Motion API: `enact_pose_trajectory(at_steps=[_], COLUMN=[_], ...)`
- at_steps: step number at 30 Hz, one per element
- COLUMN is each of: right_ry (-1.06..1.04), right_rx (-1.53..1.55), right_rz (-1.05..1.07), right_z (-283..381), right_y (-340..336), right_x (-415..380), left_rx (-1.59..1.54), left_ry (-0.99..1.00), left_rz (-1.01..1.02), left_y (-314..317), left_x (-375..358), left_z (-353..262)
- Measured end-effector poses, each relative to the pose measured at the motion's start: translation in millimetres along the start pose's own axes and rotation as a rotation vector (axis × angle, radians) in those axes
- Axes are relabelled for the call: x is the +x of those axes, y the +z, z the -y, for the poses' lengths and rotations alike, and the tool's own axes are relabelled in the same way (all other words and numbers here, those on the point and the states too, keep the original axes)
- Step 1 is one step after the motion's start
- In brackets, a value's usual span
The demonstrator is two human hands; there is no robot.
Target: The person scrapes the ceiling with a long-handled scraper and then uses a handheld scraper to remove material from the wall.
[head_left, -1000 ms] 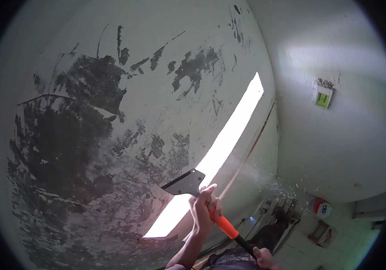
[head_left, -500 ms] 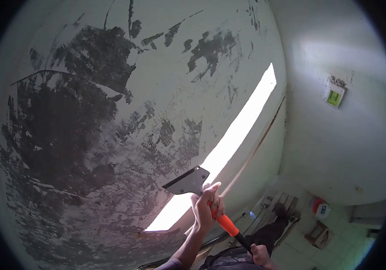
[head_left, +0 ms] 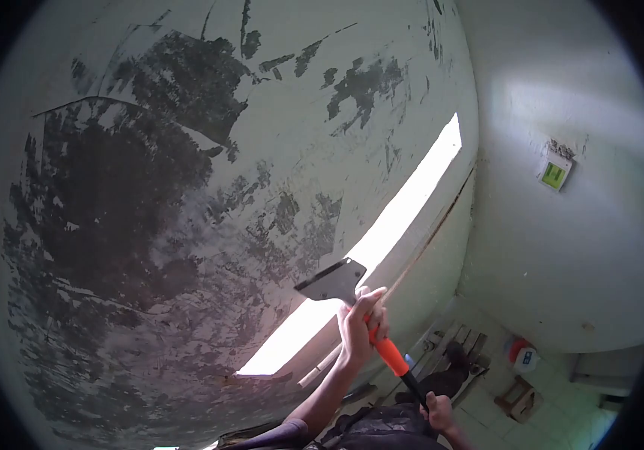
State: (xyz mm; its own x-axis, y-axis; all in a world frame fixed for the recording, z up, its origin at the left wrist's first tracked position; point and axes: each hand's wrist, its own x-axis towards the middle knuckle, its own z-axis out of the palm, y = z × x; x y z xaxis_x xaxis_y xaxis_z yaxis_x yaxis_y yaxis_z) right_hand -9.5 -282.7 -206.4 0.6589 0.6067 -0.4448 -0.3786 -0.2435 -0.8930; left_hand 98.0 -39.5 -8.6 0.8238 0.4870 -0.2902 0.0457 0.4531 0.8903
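A long-handled scraper (head_left: 334, 282) with a wide grey blade and an orange-and-black handle is held out in front of me. My left hand (head_left: 363, 322) is closed around the upper handle, just below the blade. Lower down, my right hand (head_left: 439, 412) grips the black end of the handle. Behind the blade spreads a large pale surface (head_left: 284, 135) with dark grey patches and flaking edges. In this view, the blade overlaps the edge of a bright white strip (head_left: 412, 195) that crosses that surface.
A small white box with a green label (head_left: 555, 171) is fixed to the adjoining wall (head_left: 539, 255). Below are wooden planks (head_left: 469, 346), a small wooden stool (head_left: 518, 398) and a white container (head_left: 526, 358) with something red beside it, on a tiled floor (head_left: 479, 427).
The scraper and both hands have shifted slightly right, with the blade and my left hand also higher in view. The camera view has moved a little too. Both hands keep their hold.
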Motion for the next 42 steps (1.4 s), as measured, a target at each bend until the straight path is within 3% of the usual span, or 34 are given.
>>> enact_pose_trajectory(at_steps=[7,11,15,20,23,26,29,33,35,37,39,42], right_ry=[-0.073,-0.098,-0.132,-0.086,-0.008,-0.003,0.055,-0.038,-0.133,-0.049,-0.007,0.044], right_rx=[0.026,-0.024,-0.067,0.175,0.220,0.071,-0.011,-0.053,0.108,0.207,0.232,0.247], right_rz=[0.060,0.082,-0.014,0.135,0.167,0.138,0.061,0.066,0.123,0.072,0.135,0.169], right_z=[13.9,32.7,54.0,91.5,91.4,34.2,59.9,32.5,97.3,137.5,129.7,106.8], right_y=[-1.3,1.6,-1.3,-23.3,-23.6,-21.7,-15.8,-19.1,-22.9,-26.7,-37.6,-39.0], right_x=[21.2,14.4,28.2,59.8,37.2,17.0,5.3,23.8,34.6,52.9,40.2,17.4], left_rx=[-0.001,-0.175,-0.163,-0.069,-0.108,-0.144,-0.134,-0.083,-0.095,-0.030,-0.037,-0.077], left_ry=[0.075,-0.037,-0.140,0.042,0.055,-0.044,-0.079,-0.073,-0.018,0.070,0.122,-0.007], left_rz=[-0.024,0.115,0.162,0.252,0.207,0.104,0.053,0.055,0.118,0.245,0.258,0.153], left_y=[5.6,-2.9,15.4,65.2,57.2,30.3,24.2,32.5,62.2,96.7,98.1,84.5], left_x=[0.4,-19.1,-0.2,29.8,19.0,-0.9,-5.9,3.6,24.7,45.0,45.3,24.3], left_z=[-19.3,6.0,-18.5,-51.1,-34.6,1.2,1.7,-4.3,-31.7,-70.2,-61.2,-38.9])
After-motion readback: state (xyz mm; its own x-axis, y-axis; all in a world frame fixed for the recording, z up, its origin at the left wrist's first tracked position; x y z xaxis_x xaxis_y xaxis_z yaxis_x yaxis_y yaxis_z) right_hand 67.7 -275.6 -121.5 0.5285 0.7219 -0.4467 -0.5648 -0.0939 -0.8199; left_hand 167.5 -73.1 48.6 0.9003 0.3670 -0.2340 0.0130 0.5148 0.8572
